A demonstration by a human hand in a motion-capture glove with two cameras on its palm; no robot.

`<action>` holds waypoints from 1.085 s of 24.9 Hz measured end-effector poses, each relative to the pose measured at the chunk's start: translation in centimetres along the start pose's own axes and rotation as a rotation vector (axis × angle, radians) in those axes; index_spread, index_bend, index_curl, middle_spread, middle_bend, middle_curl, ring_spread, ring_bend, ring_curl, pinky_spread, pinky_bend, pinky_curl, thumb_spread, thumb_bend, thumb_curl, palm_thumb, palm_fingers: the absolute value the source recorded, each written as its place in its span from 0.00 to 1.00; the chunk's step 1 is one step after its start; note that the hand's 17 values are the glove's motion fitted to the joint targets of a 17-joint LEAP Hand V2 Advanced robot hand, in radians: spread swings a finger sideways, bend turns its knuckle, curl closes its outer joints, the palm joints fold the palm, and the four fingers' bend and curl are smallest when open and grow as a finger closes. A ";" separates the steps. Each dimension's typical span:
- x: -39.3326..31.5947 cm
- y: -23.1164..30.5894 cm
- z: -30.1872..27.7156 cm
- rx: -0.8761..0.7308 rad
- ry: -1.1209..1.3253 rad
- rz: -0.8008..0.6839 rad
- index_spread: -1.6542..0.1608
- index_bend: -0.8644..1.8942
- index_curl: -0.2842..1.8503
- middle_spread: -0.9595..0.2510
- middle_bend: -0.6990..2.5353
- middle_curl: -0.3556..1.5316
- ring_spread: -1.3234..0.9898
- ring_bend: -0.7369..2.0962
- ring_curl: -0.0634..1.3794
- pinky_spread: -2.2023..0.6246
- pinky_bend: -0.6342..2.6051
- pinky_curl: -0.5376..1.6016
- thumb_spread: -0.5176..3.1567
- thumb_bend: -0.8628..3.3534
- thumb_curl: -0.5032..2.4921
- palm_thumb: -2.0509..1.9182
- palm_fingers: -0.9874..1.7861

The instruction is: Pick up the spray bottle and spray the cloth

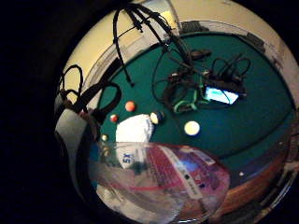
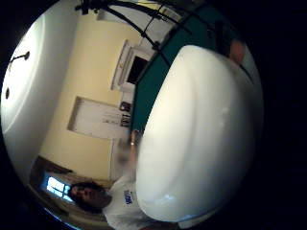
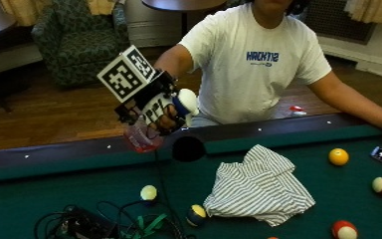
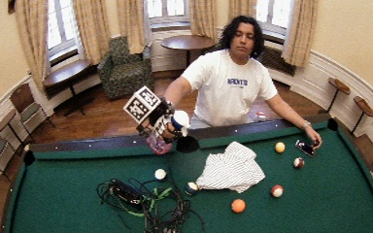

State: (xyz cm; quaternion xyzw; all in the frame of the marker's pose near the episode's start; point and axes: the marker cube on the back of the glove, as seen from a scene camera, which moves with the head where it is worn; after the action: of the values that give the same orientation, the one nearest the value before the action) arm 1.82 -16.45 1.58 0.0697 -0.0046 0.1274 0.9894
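Right hand: fingers curled round the bottle, held raised above the rail; bottle roughly upright, white head up, clear base down. Cloth: crumpled on the felt, below the bottle and toward the person's left, well apart

White-and-grey striped cloth; green felt bench; spray bottle clear pinkish, white cap; yellow ball; black glove.
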 end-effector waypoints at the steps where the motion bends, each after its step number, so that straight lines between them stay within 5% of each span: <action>1: -0.6 0.0 -0.4 -0.020 0.056 -0.011 0.75 0.40 0.34 0.60 0.37 0.47 0.48 0.49 0.37 0.67 0.33 0.43 0.21 0.20 0.39 0.77 0.84; 13: -7.4 -0.3 2.4 -0.176 0.613 -0.156 0.74 0.38 0.36 0.61 0.38 0.47 0.48 0.49 0.37 0.66 0.33 0.44 0.19 0.20 0.41 0.77 0.84; 27: -10.4 1.7 18.8 -0.492 1.132 -0.388 0.74 0.39 0.38 0.60 0.38 0.47 0.47 0.49 0.38 0.66 0.33 0.44 0.18 0.20 0.42 0.77 0.84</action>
State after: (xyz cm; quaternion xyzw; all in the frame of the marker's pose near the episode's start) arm -8.56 -20.03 20.16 -0.2373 0.5015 -0.0415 0.8310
